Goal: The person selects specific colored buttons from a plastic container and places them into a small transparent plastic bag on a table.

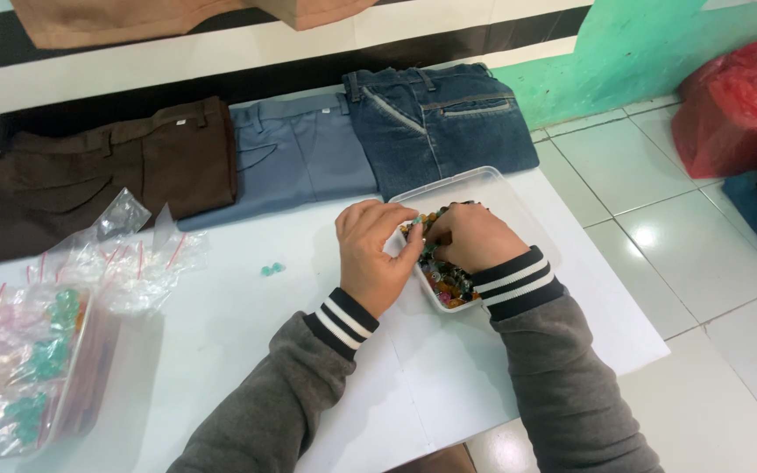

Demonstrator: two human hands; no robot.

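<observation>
Beads (450, 282), small and many-coloured, fill a clear plastic tray (492, 186) that sits near the right edge of the white table (247, 333), just in front of the folded jeans. Both hands are right at that tray. Left hand (373, 254) rests at the tray's near-left rim, fingers curled in with the fingertips (412, 235) pinched together over the beads; whether a bead sits between them is too small to tell. Right hand (473, 236) lies knuckles up on top of the bead pile, fingers bent down into it, and what they grip is hidden under the hand, so I cannot tell. The 2 hands meet almost fingertip to fingertip. Grey sleeves with black-and-white striped cuffs (513, 280) cover both wrists.

Along the far side of the table lie 3 folded pairs of trousers in a row: brown trousers (107, 171), grey-blue trousers (300, 158) and dark denim jeans (440, 123), each touching the next. 2 loose green beads (272, 269) sit alone on the table, well apart from the tray, left of the hands. Further left, empty small zip bags (124, 254) lie in a loose heap, and at the near-left corner a clear box (81, 368) holds bags filled with green and pink beads. Red plastic bag (733, 105) sits on the tiled floor at far right.
</observation>
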